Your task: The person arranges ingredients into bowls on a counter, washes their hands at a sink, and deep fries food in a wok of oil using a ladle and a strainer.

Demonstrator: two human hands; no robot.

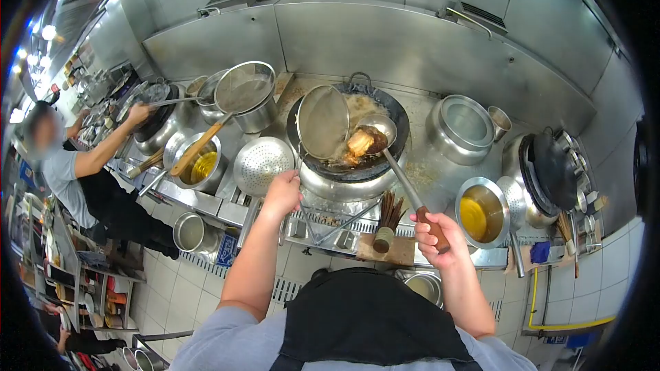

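Observation:
My left hand point(282, 194) is closed around the handle of a round mesh strainer point(323, 121), which is tilted up over the left side of the wok point(402, 127). My right hand point(441, 240) grips the wooden handle of a ladle point(405, 178). The ladle's bowl is over the middle of the wok, with browned, glossy food point(363, 143) in and beside it. Dark, bubbling liquid shows behind the food. Whether the strainer touches the ladle or the food, I cannot tell. A perforated skimmer point(262, 166) lies left of the wok, near my left hand.
A pot of yellow oil point(482, 213) stands right of my right hand. Behind it is a lidded steel pot point(462, 127). A bamboo brush point(388, 223) sits at the stove's front edge. On the left, a co-worker point(75, 165) reaches over the stove, holding a long handle.

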